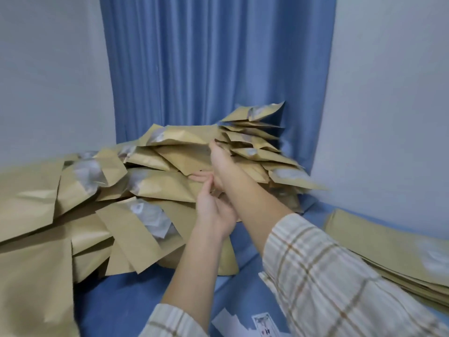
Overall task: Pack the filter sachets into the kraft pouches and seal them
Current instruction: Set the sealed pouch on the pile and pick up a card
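Note:
A big heap of filled kraft pouches (155, 181) with clear windows covers the blue surface from the left to the curtain. My right hand (220, 159) reaches far into the heap, its fingers gripping the edge of a kraft pouch (189, 155) near the top. My left hand (211, 205) is just below it, fingers stretched forward and touching the pouches in the pile. No loose filter sachet shows apart from white contents behind pouch windows.
A flat stack of empty kraft pouches (388, 249) lies at the right by the wall. White paper scraps (243, 324) lie on the blue surface (116, 300) near me. A blue curtain (218, 62) hangs behind the heap, between pale walls.

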A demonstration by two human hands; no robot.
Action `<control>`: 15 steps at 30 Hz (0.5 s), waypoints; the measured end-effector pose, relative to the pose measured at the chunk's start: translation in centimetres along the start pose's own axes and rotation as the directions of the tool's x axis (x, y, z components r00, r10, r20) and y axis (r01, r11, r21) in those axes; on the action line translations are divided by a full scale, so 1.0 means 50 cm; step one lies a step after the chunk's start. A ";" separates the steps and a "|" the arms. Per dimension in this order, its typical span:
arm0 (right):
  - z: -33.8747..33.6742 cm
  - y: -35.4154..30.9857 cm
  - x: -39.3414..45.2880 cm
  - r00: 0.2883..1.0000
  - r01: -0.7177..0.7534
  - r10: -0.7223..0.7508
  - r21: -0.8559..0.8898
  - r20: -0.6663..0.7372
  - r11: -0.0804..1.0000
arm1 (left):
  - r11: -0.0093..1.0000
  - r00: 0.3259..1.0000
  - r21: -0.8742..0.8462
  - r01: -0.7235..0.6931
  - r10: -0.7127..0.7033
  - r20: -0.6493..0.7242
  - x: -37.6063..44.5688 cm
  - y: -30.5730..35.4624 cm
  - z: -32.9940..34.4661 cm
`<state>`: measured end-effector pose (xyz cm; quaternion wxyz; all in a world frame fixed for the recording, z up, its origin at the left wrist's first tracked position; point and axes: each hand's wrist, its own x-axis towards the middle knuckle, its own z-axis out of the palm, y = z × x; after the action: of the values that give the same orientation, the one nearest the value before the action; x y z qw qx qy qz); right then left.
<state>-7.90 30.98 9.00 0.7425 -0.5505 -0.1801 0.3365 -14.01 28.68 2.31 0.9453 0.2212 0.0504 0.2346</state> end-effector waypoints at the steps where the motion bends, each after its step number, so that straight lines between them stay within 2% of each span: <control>1: -0.010 0.005 -0.006 1.000 -0.003 0.003 -0.007 -0.009 1.000 | 1.000 1.000 -0.007 -0.004 0.004 -0.003 0.000 -0.008 0.001; 6: -0.095 0.030 -0.035 0.997 -0.045 0.041 -0.067 -0.060 0.997 | 0.999 0.999 0.003 0.046 -0.046 -0.003 -0.013 -0.066 0.011; 10: -0.195 0.034 -0.082 0.987 -0.002 -0.015 -0.101 -0.159 0.995 | 0.991 0.992 0.059 0.122 -0.122 -0.009 -0.034 -0.157 0.034; 15: -0.362 0.056 -0.154 0.933 0.005 -0.138 -0.372 -0.332 0.928 | 0.967 0.978 0.149 0.207 -0.205 -0.031 -0.062 -0.309 0.067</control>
<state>-2.66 13.44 1.22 0.6592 -0.7230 -0.1237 0.1655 -9.56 13.66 -1.55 0.9445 0.2842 0.0981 0.1323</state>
